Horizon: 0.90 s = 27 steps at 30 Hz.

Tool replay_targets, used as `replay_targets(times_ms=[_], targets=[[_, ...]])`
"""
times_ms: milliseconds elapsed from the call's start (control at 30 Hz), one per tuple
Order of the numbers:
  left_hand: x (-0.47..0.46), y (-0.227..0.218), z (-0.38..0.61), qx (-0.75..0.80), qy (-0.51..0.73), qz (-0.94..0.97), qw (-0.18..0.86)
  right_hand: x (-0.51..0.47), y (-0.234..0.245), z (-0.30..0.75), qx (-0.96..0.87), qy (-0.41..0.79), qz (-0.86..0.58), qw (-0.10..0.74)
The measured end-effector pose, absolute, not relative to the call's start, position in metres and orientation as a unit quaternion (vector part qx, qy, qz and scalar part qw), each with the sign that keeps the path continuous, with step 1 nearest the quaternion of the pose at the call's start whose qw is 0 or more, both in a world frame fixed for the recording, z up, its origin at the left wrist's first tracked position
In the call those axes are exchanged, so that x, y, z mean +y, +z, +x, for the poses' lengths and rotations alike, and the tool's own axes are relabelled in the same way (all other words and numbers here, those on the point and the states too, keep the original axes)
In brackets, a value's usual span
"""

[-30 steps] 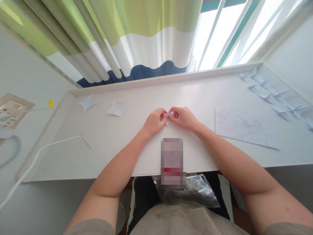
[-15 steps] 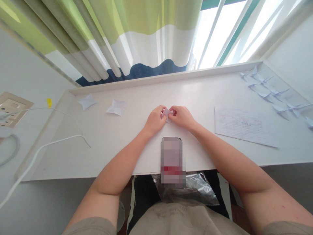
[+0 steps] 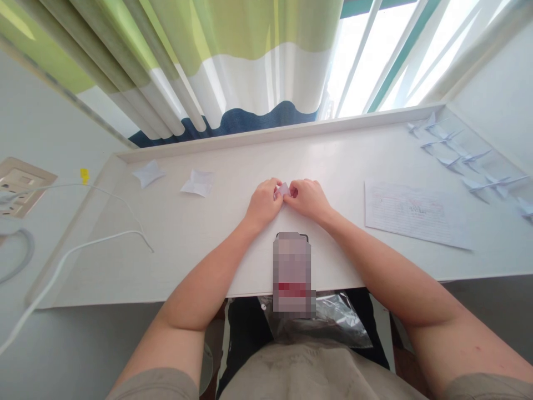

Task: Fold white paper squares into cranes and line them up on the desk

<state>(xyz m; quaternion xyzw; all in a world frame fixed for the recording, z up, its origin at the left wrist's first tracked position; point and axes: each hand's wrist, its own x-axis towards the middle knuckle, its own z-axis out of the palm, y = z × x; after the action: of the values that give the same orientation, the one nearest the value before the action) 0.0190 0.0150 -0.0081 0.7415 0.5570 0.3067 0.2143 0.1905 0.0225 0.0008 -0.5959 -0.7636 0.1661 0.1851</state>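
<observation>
One small folded paper (image 3: 285, 189) — pale, angular, corner upward — pinched by left hand (image 3: 265, 202), right hand (image 3: 308, 199) alike.

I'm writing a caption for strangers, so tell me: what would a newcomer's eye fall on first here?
Probably the curtain, banded in green, white and dark blue, beyond the desk. Next, the left hand and right hand hold a small piece of pale paper near the picture's middle. A cluster of folded paper shapes also stands out toward the desk's far right.
</observation>
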Motion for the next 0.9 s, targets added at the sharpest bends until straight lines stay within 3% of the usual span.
replay_targets(times_ms=[267, 467, 900], targets=[[0.014, -0.010, 0.015, 0.563, 0.349, 0.715, 0.222, 0.020, 0.003, 0.192, -0.731, 0.256, -0.577, 0.257], [0.014, -0.012, 0.020, 0.536, 0.342, 0.731, 0.245, 0.018, 0.009, 0.192, -0.697, 0.293, -0.599, 0.263], [0.011, -0.013, 0.017, 0.479, 0.357, 0.750, 0.283, 0.021, 0.010, 0.192, -0.705, 0.254, -0.615, 0.246]])
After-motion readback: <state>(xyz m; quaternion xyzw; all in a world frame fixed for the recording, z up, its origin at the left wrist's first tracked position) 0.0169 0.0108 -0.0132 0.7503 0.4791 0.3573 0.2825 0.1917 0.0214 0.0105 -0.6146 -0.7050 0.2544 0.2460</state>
